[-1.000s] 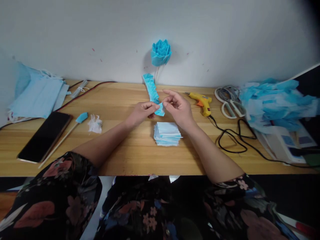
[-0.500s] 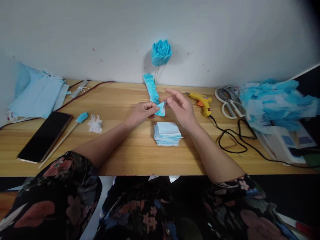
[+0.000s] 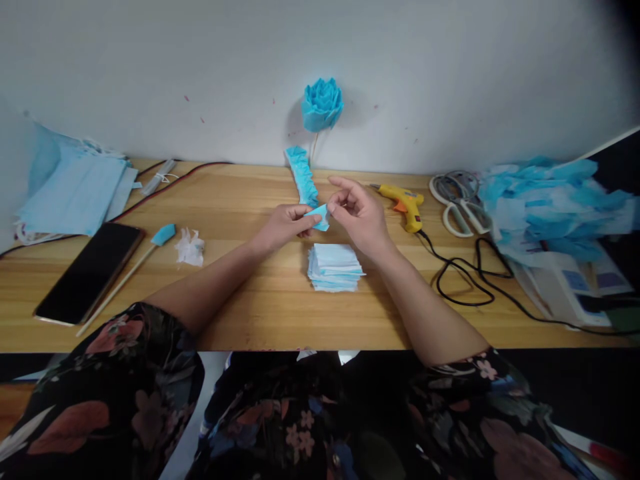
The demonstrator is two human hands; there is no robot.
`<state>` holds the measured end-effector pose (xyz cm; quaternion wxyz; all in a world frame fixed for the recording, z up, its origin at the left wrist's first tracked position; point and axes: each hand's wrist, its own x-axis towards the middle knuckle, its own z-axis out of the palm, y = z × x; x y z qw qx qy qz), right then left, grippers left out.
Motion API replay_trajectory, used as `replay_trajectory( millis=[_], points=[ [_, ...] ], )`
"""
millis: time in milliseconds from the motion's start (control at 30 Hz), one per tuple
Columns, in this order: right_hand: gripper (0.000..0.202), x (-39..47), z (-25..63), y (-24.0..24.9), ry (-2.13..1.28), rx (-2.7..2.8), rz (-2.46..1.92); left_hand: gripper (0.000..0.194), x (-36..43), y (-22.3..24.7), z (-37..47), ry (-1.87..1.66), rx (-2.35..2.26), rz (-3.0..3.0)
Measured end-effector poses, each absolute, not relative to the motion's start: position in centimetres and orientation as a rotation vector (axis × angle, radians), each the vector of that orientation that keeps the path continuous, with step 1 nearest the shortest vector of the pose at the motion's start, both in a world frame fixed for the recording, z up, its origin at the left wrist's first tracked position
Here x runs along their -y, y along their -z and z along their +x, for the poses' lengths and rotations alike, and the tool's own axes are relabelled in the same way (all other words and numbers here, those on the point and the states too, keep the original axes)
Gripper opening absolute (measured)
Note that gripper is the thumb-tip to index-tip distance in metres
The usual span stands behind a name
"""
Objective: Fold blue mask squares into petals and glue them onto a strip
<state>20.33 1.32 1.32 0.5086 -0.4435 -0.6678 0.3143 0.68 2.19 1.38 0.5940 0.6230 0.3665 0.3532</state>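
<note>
My left fingers (image 3: 306, 221) pinch a small blue piece (image 3: 323, 212) above the desk (image 3: 240, 313); my right fingers (image 3: 341, 212), narrow together, reach its corner, though I can't tell whether they grip.

Dark phone (image 3: 90, 273) flat on wooden table (image 3: 260, 313); pale wall (image 3: 200, 67) behind.

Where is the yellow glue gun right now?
In the head view, the yellow glue gun lies on the wooden table, right of the person's right hand and left of the white-handled scissors.
</note>
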Motion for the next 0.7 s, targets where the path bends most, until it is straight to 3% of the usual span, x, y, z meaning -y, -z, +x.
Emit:
replay_trajectory(
  millis=[500,700],
  points=[
    [0.048,-1.2,20.7,-1.4,-0.549,1.697,-1.073,0.052,-2.4,-1.3,0.6,-0.86,-0.838,1.419],
    [0.048,-1.8,20.9,-0.6,-0.589,1.633,-1.052,0.041,-2.6,-1.2,0.6,-0.812,-0.771,1.403]
  ],
)
